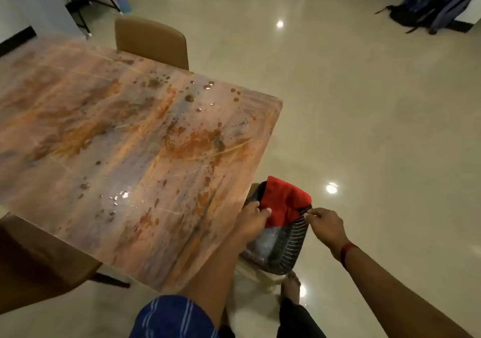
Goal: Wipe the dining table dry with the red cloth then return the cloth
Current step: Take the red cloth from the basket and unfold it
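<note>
The dining table point(125, 139) has an orange and grey marbled top with water drops point(197, 95) near its far right corner and a small puddle point(119, 197) near the front. A red cloth point(283, 202) lies in a black mesh basket point(291, 241) on the floor just past the table's right edge. My left hand point(252, 220) grips the cloth's near left corner. My right hand point(325, 223) pinches the basket's rim at its right side.
A tan chair point(152, 41) stands at the table's far side and another chair point(39, 259) at the near left. Glossy tiled floor spreads to the right. Bags point(437, 7) lie at the far right. My foot point(291, 285) is beside the basket.
</note>
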